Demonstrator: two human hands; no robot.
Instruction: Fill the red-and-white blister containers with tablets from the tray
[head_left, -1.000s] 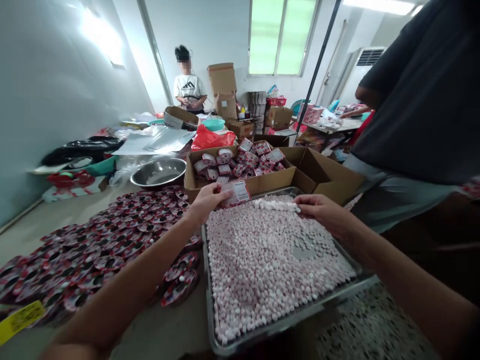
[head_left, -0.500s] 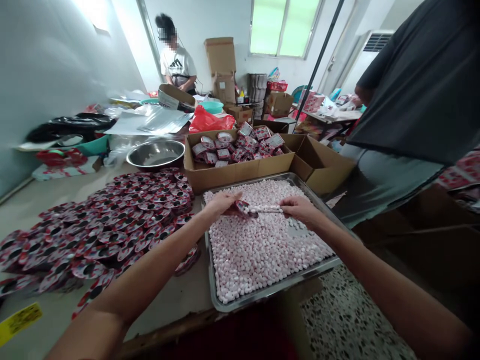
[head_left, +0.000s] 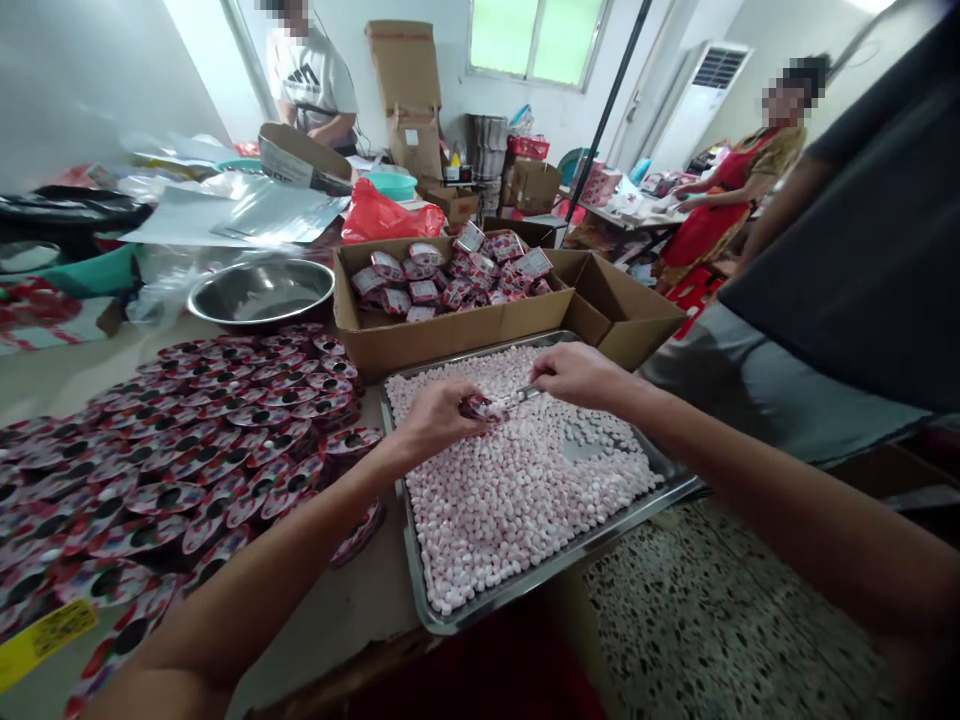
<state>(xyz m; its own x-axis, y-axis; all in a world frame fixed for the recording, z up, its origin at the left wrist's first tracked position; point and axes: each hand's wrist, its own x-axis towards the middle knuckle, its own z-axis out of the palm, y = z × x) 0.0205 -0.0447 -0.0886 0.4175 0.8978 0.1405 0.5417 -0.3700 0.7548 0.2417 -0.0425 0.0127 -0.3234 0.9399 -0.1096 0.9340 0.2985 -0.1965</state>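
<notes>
A wide metal tray [head_left: 442, 625] holds a layer of small white and pinkish candy-like pieces [head_left: 495, 510]. Above it, my left hand [head_left: 435, 420] is closed around a small red-and-purple printed packet [head_left: 474, 408]. My right hand [head_left: 581, 375] pinches a narrow metal scoop [head_left: 529, 392]. The scoop slants down to the packet's mouth, where a few white pieces show; its tip is hard to make out. Left of the tray stand many similar printed packets [head_left: 259, 415] in close rows, dark holes facing up.
Behind the tray, a cardboard box [head_left: 457, 330] holds filled-looking packets. A steel bowl [head_left: 262, 290] stands to its left, a red plastic bag [head_left: 390, 212] behind. One person in dark clothes [head_left: 847, 260] stands close at right; two others are farther back.
My right hand has moved left and up, tilting the scoop, which earlier lay level with a row of white pieces, toward the packet. The view has shifted, and another person shows at right.
</notes>
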